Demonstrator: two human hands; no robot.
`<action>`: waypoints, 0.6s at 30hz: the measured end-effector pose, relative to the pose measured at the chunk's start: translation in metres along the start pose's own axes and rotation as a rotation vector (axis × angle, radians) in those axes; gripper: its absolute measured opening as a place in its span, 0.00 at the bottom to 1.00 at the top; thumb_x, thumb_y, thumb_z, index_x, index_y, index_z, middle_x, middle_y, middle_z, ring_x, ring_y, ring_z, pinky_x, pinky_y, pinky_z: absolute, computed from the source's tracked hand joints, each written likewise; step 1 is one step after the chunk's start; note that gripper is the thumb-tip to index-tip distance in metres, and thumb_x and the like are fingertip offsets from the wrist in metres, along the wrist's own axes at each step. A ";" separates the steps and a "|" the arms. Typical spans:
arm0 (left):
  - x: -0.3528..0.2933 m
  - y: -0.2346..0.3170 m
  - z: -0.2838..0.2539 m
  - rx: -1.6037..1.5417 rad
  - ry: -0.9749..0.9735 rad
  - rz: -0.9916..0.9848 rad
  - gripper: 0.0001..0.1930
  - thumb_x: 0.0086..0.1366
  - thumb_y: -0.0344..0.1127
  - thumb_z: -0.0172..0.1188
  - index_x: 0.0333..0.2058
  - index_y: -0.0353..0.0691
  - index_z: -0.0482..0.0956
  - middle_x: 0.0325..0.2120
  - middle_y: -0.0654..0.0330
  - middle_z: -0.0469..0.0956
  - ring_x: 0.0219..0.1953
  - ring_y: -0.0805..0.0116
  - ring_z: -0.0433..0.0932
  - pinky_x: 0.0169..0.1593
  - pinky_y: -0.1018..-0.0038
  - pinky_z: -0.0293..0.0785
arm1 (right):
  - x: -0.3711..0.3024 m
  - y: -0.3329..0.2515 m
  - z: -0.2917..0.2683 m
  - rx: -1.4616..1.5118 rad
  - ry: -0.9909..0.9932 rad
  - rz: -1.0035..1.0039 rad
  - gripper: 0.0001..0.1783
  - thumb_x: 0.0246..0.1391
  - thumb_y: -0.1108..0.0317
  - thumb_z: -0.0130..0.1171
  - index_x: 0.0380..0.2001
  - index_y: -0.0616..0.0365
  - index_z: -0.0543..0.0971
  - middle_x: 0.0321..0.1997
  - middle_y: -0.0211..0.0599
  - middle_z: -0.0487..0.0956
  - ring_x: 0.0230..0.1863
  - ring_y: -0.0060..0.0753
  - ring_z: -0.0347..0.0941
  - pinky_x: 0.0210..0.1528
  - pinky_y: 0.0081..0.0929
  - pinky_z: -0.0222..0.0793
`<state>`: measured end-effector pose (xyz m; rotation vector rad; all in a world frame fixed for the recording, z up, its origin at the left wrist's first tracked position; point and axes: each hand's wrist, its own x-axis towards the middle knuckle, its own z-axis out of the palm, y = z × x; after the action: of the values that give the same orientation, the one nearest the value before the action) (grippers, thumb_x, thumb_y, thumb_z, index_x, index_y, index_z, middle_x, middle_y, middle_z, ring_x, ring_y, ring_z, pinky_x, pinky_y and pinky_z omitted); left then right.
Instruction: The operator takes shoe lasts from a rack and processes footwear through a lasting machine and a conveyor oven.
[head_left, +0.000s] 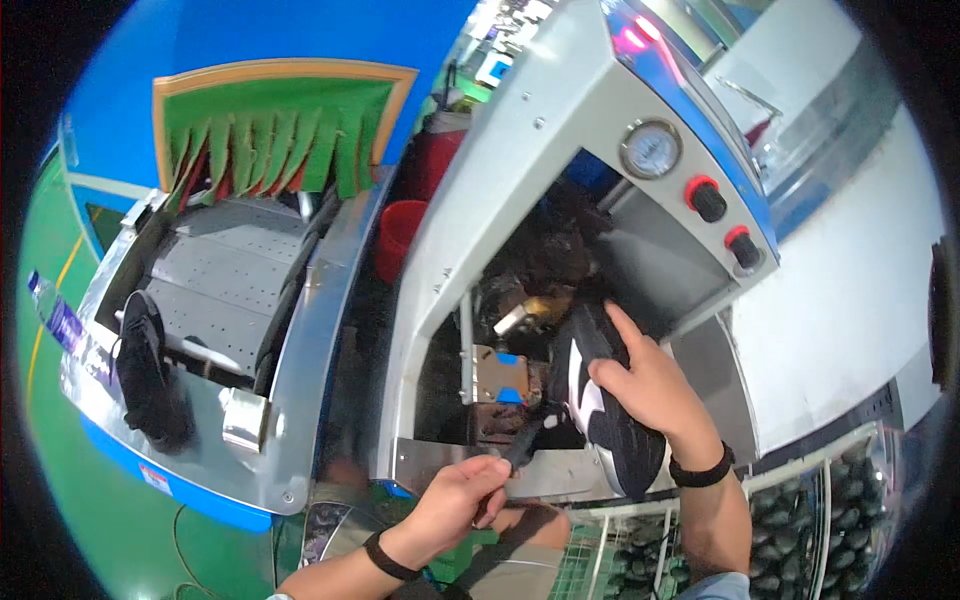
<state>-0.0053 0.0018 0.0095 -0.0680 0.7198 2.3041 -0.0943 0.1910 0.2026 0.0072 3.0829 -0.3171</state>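
A black shoe with a white side stripe [630, 452] lies lengthwise in the opening of a grey-white machine [425, 310]. My right hand [655, 390] grips it from the right, with the thumb over the top and the index finger stretched along the far end. To its left, my left hand [465, 490] is at the opening's front lip, finger and thumb pinched on a thin dark strip [524, 445]; its exact kind is unclear. Just beyond this strip sits a metal block with blue parts [500, 376]. The shoe's far end fades into the dark interior.
At left, a conveyor machine [225, 270] has a green flap curtain [275, 130]. Another black shoe [145, 365] and a plastic bottle [58, 315] are at its near left. A pressure gauge [651, 148] and two red-black knobs [708, 200] face me. Wire racks [825, 520] stand at lower right.
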 end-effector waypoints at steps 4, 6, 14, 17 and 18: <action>0.006 0.002 -0.006 0.098 0.030 -0.022 0.14 0.73 0.45 0.55 0.38 0.41 0.80 0.17 0.69 0.70 0.18 0.80 0.63 0.23 0.79 0.58 | -0.001 -0.005 0.005 -0.054 0.028 -0.031 0.48 0.50 0.51 0.60 0.72 0.53 0.57 0.50 0.71 0.74 0.53 0.70 0.72 0.58 0.46 0.67; 0.006 -0.005 0.002 0.106 0.066 -0.005 0.14 0.73 0.45 0.54 0.37 0.41 0.79 0.17 0.69 0.70 0.19 0.80 0.64 0.23 0.79 0.58 | -0.008 0.006 0.009 -0.034 0.062 -0.077 0.48 0.50 0.52 0.61 0.72 0.53 0.57 0.49 0.70 0.74 0.53 0.69 0.72 0.58 0.46 0.67; -0.005 -0.046 0.017 0.258 0.067 -0.027 0.12 0.71 0.41 0.53 0.38 0.37 0.78 0.20 0.65 0.74 0.18 0.78 0.67 0.21 0.77 0.61 | -0.030 0.006 0.024 0.078 0.325 -0.207 0.46 0.52 0.59 0.60 0.73 0.50 0.55 0.52 0.66 0.69 0.52 0.67 0.70 0.56 0.48 0.66; -0.019 -0.051 0.026 0.339 0.031 -0.063 0.11 0.72 0.40 0.53 0.41 0.38 0.78 0.22 0.67 0.72 0.21 0.78 0.67 0.25 0.79 0.60 | -0.057 0.003 0.013 0.129 0.407 -0.192 0.45 0.53 0.60 0.60 0.73 0.50 0.55 0.48 0.64 0.69 0.48 0.67 0.69 0.52 0.49 0.66; -0.019 -0.059 0.024 0.346 0.007 -0.067 0.11 0.72 0.40 0.53 0.41 0.38 0.78 0.22 0.67 0.72 0.21 0.78 0.67 0.25 0.79 0.60 | -0.067 0.005 0.011 0.132 0.462 -0.235 0.45 0.54 0.60 0.60 0.73 0.51 0.55 0.46 0.63 0.69 0.46 0.67 0.68 0.50 0.50 0.66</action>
<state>0.0510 0.0377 0.0059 0.0586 1.0915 2.0860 -0.0270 0.1937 0.1938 -0.3241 3.5158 -0.6066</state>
